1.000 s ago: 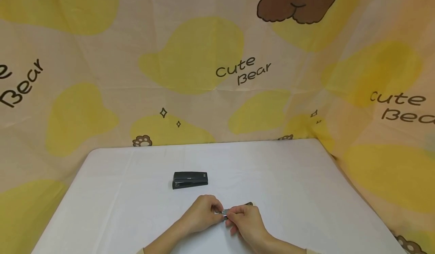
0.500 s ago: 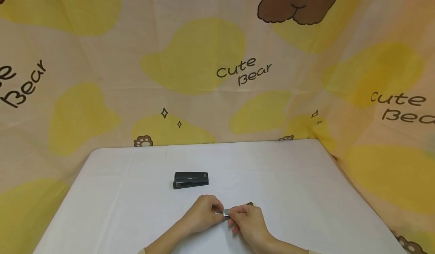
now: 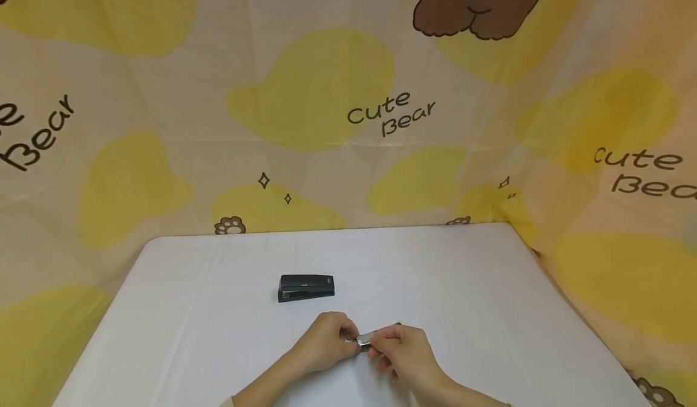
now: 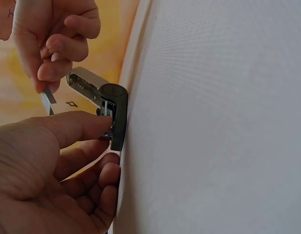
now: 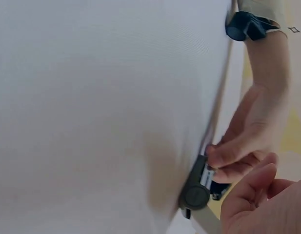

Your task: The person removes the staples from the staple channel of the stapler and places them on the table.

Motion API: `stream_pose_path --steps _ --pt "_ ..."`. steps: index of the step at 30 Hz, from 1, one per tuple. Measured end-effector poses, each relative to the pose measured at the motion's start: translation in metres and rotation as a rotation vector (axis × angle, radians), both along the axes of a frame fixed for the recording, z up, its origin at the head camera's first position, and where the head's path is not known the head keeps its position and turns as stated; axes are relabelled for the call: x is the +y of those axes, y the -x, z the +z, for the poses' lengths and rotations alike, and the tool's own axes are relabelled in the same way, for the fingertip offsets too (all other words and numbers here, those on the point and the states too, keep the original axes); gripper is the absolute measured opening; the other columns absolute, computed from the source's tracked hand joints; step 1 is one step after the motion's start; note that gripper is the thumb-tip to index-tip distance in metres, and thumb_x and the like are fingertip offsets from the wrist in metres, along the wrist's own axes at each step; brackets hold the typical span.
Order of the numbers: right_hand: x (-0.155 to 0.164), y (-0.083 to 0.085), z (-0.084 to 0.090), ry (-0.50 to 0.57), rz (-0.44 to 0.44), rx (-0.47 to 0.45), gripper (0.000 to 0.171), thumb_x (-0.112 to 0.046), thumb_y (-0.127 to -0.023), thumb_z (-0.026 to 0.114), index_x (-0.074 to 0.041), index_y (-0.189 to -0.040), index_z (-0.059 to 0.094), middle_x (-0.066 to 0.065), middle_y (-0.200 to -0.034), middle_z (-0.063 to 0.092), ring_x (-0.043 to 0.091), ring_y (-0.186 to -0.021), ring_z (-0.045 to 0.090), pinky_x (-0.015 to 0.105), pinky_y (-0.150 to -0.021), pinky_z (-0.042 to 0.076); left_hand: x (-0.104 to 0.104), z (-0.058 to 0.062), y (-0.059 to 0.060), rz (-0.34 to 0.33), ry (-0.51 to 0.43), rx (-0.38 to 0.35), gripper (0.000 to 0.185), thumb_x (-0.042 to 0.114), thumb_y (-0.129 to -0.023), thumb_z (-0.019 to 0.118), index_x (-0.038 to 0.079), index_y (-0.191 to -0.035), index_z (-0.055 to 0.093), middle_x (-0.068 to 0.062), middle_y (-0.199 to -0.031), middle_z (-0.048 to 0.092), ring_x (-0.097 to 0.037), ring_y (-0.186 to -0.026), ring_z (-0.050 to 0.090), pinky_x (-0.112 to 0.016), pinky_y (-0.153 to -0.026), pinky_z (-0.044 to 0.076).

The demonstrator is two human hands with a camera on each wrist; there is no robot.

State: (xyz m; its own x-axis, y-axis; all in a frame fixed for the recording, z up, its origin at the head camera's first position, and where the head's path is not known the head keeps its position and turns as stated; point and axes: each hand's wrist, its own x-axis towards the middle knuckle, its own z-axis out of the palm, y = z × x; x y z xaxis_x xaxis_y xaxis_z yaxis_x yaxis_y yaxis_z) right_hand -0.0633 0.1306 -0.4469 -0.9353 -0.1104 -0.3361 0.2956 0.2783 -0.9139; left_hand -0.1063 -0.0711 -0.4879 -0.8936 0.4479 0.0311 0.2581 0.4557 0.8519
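Object in hand: a small stapler (image 3: 366, 338), dark base with a silvery metal top, held low over the white table (image 3: 490, 286), nearer the person than the black stapler (image 3: 306, 288) and a little to its right.
Its condition: in the left wrist view the small stapler (image 4: 102, 100) appears hinged open, the metal arm angled away from the dark base; whether staples sit inside cannot be told.
Left hand: the left hand (image 3: 325, 341) grips the base end, thumb on top and fingers curled beneath, just left of the small stapler's middle.
Right hand: the right hand (image 3: 405, 352) pinches the metal end with curled fingertips; in the left wrist view a thin pale strip shows below its fingers (image 4: 52, 70), its nature unclear.
Pose: both wrists lie low near the table, knuckles up, the hands meeting thumb to thumb over the small stapler; both forearms come in from the near edge.
Doing it well: judging by the grip, the base should stay braced by the left hand while the right moves the metal arm gently along its hinge, fingertips kept off the front slot.
Black stapler: closed, lying flat, untouched, well apart from both hands.
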Motion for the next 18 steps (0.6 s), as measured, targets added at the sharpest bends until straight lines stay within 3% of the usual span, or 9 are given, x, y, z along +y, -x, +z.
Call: stream_pose_path --steps 9,18 --pt "0.019 0.000 0.023 0.015 0.059 -0.008 0.022 -0.018 -0.095 0.072 0.000 -0.108 0.073 0.004 -0.098 0.076 0.018 -0.075 0.068 0.030 -0.058 0.048 0.001 0.000 0.000 0.006 0.021 0.006 0.012 0.006 -0.078 0.086 0.011 -0.085 0.077 0.011 -0.077 0.060 -0.003 -0.073 0.052 -0.024 -0.066 0.045" --pt "0.041 0.010 0.036 0.044 0.025 -0.018 0.026 -0.019 -0.095 0.071 0.003 -0.109 0.073 0.003 -0.093 0.073 0.019 -0.079 0.068 0.029 -0.062 0.050 0.001 0.001 0.000 0.004 0.041 0.009 0.011 0.007 -0.079 0.086 0.009 -0.087 0.078 0.011 -0.078 0.061 -0.004 -0.073 0.052 -0.024 -0.066 0.045"
